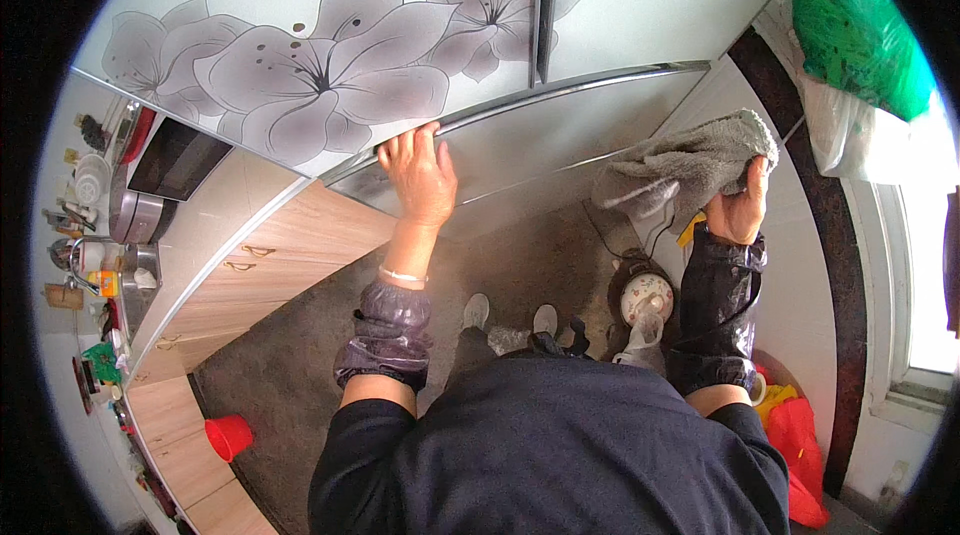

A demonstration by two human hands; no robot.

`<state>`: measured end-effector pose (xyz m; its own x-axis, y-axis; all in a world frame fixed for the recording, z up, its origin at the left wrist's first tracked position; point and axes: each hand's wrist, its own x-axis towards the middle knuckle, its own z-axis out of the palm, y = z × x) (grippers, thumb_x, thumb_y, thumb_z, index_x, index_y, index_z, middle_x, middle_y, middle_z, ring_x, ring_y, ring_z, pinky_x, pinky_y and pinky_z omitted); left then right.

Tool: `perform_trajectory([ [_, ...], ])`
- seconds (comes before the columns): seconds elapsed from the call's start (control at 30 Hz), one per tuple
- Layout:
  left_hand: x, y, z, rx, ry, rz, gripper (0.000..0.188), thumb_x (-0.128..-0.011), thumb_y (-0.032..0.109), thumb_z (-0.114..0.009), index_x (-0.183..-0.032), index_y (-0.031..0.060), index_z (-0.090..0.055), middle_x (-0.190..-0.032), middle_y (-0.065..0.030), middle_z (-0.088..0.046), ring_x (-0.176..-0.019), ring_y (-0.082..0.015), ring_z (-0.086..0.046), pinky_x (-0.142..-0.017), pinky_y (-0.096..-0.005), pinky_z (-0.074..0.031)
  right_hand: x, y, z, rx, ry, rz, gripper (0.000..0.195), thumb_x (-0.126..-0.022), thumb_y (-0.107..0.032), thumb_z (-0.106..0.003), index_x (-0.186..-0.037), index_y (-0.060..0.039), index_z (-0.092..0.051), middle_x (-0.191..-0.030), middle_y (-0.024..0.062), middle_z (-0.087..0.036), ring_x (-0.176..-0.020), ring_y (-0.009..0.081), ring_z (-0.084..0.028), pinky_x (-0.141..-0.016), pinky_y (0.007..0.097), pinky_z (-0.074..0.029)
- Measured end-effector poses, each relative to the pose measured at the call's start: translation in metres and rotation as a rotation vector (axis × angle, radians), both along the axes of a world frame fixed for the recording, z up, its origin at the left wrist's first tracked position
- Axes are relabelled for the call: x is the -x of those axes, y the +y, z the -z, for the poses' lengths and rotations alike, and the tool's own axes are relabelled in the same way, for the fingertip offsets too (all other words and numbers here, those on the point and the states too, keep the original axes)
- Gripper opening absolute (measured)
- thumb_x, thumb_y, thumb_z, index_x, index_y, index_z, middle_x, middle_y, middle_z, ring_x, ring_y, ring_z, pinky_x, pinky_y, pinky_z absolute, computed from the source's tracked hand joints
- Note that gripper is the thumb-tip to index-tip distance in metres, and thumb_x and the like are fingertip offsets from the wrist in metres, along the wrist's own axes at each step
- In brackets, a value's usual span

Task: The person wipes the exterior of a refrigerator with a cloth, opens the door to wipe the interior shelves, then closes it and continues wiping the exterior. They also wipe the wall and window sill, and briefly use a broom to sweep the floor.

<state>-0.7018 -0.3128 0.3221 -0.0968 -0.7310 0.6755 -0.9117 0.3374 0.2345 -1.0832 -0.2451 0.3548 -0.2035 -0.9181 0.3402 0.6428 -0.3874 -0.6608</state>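
Observation:
My left hand [421, 175] rests with its fingers over the metal-trimmed lower edge of a glossy white cabinet door [360, 32] printed with grey flowers. A crumpled grey towel [697, 152] hangs from my right hand [739, 205], spread to the left of my raised fingers. The towel is close to the right end of the cabinet front, and whether it touches the surface cannot be told. Dark glossy sleeve covers wrap both forearms, and a thin bracelet circles my left wrist. Beneath the trim lies a greyish glossy panel [555, 137].
On the floor at left stands a red bucket [229, 437] beside wooden lower cabinets [300, 242]. A counter with a sink [141, 272] runs along the left. A flower-patterned round lid [646, 299] is near my feet. Green and clear plastic bags [862, 32] are at upper right, by a window.

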Motion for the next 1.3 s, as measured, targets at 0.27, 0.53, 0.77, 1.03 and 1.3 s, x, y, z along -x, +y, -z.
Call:
perform_trajectory([
  [0.27, 0.003, 0.009, 0.001, -0.074, 0.072, -0.015, 0.018, -0.08, 0.016, -0.063, -0.096, 0.0094, -0.057, -0.098, -0.0071, -0.056, -0.097, -0.028, -0.05, -0.085, -0.0448, -0.031, 0.002, -0.023, 0.011, -0.105, 0.292, 0.168, 0.043, -0.094, -0.026, -0.052, -0.129, -0.0021, -0.046, -0.125, 0.0134, -0.054, -0.115, 0.0285, -0.052, -0.098, 0.0448, -0.041],
  [0.53, 0.026, 0.079, -0.003, -0.125, -0.001, -0.004, 0.033, -0.079, 0.012, -0.062, -0.11, 0.004, -0.055, -0.105, -0.0118, -0.055, -0.097, -0.029, -0.05, -0.089, -0.0432, -0.032, -0.031, -0.057, -0.025, 0.083, 1.039, 0.479, 0.027, -0.086, -0.005, -0.057, -0.112, 0.002, -0.062, -0.113, 0.011, -0.063, -0.105, 0.021, -0.057, -0.092, 0.0322, -0.042],
  [0.77, 0.042, 0.102, -0.004, -0.142, 0.006, 0.061, 0.046, -0.076, 0.011, -0.064, -0.12, 0.002, -0.053, -0.11, -0.0145, -0.055, -0.099, -0.0306, -0.051, -0.09, -0.0447, -0.033, -0.054, -0.1, -0.028, 0.431, 1.846, 0.43, 0.025, -0.073, -0.016, -0.065, -0.092, -0.0007, -0.062, -0.078, 0.0168, -0.064, -0.072, 0.0342, -0.063, -0.069, 0.0419, -0.05],
  [1.03, 0.036, 0.117, 0.0, -0.155, -0.013, 0.063, 0.047, -0.077, 0.01, -0.062, -0.122, 0.0021, -0.052, -0.11, -0.0145, -0.054, -0.098, -0.0305, -0.05, -0.089, -0.0447, -0.033, -0.14, -0.056, -0.007, 0.613, 1.653, 0.036, 0.036, -0.068, -0.017, -0.065, -0.103, -0.0091, -0.063, -0.085, 0.0132, -0.066, -0.086, 0.0284, -0.064, -0.096, 0.0457, -0.042],
  [1.3, 0.048, 0.12, 0.002, -0.122, 0.016, 0.082, 0.047, -0.076, 0.01, -0.063, -0.121, 0.001, -0.053, -0.11, -0.0146, -0.053, -0.098, -0.0297, -0.05, -0.089, -0.0443, -0.034, -0.057, -0.093, 0.006, 0.245, 1.866, 0.723, 0.033, -0.069, -0.015, -0.063, -0.1, -0.0039, -0.063, -0.081, 0.0147, -0.064, -0.074, 0.0301, -0.063, -0.076, 0.0482, -0.049],
])
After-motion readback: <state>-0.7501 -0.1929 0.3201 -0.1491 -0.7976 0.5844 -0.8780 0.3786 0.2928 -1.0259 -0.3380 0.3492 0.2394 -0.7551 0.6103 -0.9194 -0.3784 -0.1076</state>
